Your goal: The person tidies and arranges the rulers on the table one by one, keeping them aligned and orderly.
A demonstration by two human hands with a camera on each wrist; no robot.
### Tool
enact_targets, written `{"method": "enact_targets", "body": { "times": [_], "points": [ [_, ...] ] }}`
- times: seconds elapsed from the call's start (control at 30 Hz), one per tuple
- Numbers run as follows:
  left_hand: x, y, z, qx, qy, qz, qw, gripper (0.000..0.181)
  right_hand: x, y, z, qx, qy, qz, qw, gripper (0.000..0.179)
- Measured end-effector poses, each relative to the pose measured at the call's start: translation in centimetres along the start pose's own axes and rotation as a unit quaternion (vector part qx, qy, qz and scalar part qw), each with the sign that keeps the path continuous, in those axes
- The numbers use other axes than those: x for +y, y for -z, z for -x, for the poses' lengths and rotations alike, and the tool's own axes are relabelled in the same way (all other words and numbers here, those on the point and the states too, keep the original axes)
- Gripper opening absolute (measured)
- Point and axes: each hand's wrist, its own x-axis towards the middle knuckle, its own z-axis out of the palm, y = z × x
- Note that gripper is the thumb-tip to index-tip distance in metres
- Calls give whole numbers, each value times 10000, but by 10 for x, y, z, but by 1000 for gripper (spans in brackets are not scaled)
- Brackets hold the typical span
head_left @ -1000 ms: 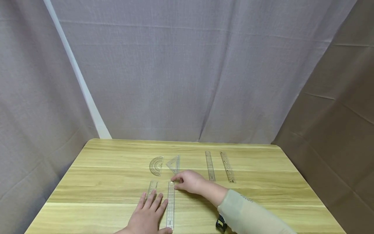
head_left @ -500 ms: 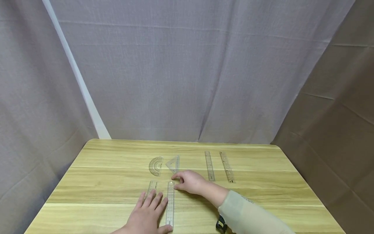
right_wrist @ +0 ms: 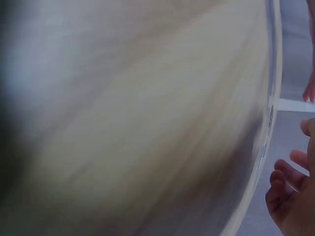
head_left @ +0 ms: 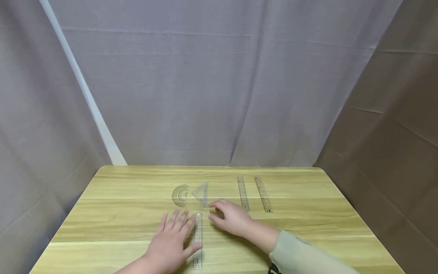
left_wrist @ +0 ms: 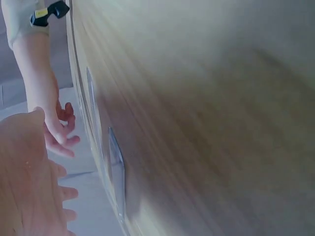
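In the head view my left hand (head_left: 169, 239) hovers palm down, fingers straight and spread, its thumb overlapping a clear ruler (head_left: 197, 260) laid lengthwise on the table. Another clear strip (left_wrist: 117, 172) shows flat on the tabletop beside this hand in the left wrist view; from the head it is covered by the hand. Right of the ruler's far end is my right hand (head_left: 233, 219), fingers loosely bent with nothing between them. Just beyond its fingertips lies a clear set square (head_left: 205, 194), and left of that a clear protractor (head_left: 176, 196).
Two more clear rulers lie side by side at the back right, a plain one (head_left: 243, 194) and one with cut-out shapes (head_left: 262, 195). The wooden table (head_left: 113, 213) ends at a grey curtain (head_left: 178, 95) behind, with a brown one (head_left: 393, 144) on the right.
My right hand has drawn back to the right, off the ruler's far end. My left hand has lifted and shifted up, now covering the shorter ruler. The head view has turned slightly.
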Motion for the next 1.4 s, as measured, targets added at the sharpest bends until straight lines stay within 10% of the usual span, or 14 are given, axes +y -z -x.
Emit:
{"method": "enact_targets", "body": {
  "times": [0.9, 1.4],
  "points": [
    [-2, 4, -9, 147, 354, 23, 9993, 80, 39, 41, 86, 701, 0, 1105, 9914, 67],
    [-7, 5, -13, 257, 434, -92, 9987, 79, 56, 48, 99, 645, -237, 1202, 9904, 72]
  ]
}}
